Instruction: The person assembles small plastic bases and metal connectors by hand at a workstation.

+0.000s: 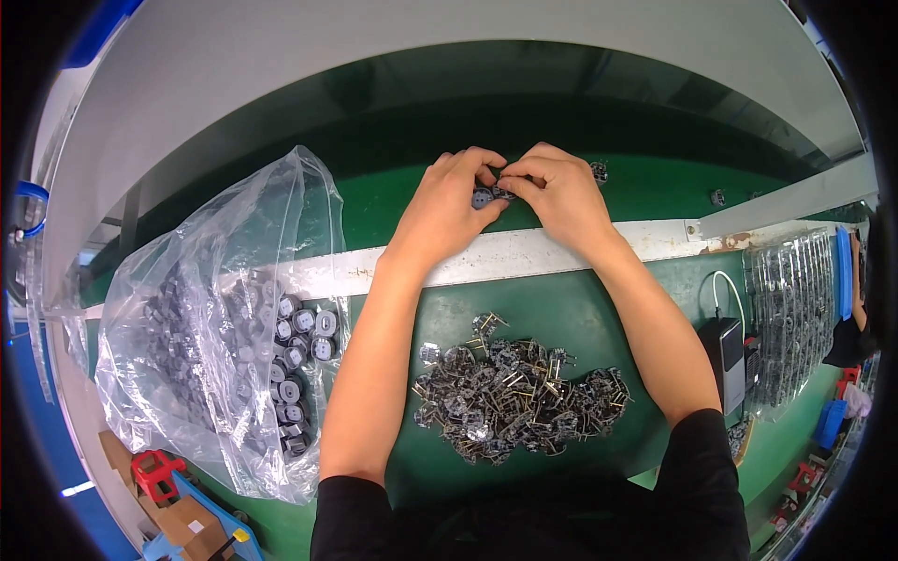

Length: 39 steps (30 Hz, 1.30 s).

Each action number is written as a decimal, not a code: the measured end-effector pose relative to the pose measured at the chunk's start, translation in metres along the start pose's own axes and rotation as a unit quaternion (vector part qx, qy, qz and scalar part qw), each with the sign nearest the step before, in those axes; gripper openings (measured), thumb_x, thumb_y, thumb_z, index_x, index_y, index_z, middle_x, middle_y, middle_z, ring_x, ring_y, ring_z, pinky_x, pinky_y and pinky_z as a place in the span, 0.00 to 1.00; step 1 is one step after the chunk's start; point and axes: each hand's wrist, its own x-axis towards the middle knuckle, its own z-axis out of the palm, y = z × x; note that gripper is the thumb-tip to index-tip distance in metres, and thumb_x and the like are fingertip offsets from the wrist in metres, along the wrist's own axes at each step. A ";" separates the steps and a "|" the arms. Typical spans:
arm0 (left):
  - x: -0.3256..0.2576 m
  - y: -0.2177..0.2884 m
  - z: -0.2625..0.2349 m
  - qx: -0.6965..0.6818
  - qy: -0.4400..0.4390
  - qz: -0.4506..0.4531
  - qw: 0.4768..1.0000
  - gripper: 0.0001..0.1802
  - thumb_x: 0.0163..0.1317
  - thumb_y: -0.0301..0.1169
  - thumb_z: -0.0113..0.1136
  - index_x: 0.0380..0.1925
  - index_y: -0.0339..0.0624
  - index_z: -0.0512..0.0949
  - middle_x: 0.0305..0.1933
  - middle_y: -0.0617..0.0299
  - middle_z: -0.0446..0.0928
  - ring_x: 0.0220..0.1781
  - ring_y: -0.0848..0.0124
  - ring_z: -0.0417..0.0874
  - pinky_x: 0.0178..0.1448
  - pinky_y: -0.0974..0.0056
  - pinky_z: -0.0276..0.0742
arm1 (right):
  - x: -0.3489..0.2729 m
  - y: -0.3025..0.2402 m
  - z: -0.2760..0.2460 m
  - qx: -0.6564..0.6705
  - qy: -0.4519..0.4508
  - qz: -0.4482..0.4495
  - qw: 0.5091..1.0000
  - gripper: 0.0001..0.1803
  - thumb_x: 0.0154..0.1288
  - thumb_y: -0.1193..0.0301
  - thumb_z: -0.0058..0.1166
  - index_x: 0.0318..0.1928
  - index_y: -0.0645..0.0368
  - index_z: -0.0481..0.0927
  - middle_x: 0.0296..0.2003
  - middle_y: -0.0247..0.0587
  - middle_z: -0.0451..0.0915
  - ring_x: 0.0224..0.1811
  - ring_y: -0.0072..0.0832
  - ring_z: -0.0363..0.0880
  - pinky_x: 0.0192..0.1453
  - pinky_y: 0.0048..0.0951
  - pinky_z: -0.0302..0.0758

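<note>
My left hand [443, 204] and my right hand [564, 198] meet beyond the white metal rail. Between the left thumb and fingers sits a grey round plastic part [482, 198] with small holes in its face. The right thumb and forefinger pinch a small dark part [504, 188] right against it; the fingers hide most of that one. Below my hands, between my forearms, lies a heap of small dark components with metal pins [514, 397]. To the left, a clear plastic bag [215, 346] holds many more grey round parts [292, 360], some showing at its mouth.
A white metal rail [505, 258] crosses the green bench. Single components [600, 172] lie beyond it. On the right stand a black-and-grey device with a white cable [722, 360] and stacked clear trays [791, 313]. At lower left are a cardboard box [190, 525] and a red object [155, 472].
</note>
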 end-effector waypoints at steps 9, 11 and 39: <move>-0.001 0.001 0.001 0.004 -0.001 0.010 1.000 0.20 0.53 0.27 0.70 0.47 0.40 0.77 0.39 0.56 0.79 0.48 0.57 0.77 0.54 0.57 0.74 | -0.002 -0.003 -0.005 -0.050 -0.033 0.027 0.998 0.05 0.61 0.72 0.60 0.34 0.60 0.85 0.32 0.40 0.80 0.34 0.41 0.80 0.39 0.38 0.75; -0.001 0.002 0.001 0.007 -0.003 0.009 1.000 0.20 0.53 0.27 0.70 0.47 0.40 0.77 0.39 0.56 0.79 0.47 0.57 0.77 0.54 0.57 0.74 | -0.004 -0.002 -0.005 -0.107 -0.027 -0.021 0.994 0.05 0.62 0.71 0.58 0.33 0.59 0.83 0.32 0.38 0.79 0.35 0.42 0.80 0.38 0.41 0.75; -0.001 -0.016 -0.015 0.079 0.081 -0.009 0.994 0.16 0.49 0.29 0.72 0.40 0.39 0.83 0.42 0.53 0.78 0.45 0.57 0.79 0.51 0.58 0.77 | -0.009 -0.013 -0.013 -0.062 0.041 -0.174 0.982 0.13 0.54 0.71 0.66 0.42 0.57 0.83 0.32 0.40 0.74 0.33 0.32 0.77 0.36 0.30 0.73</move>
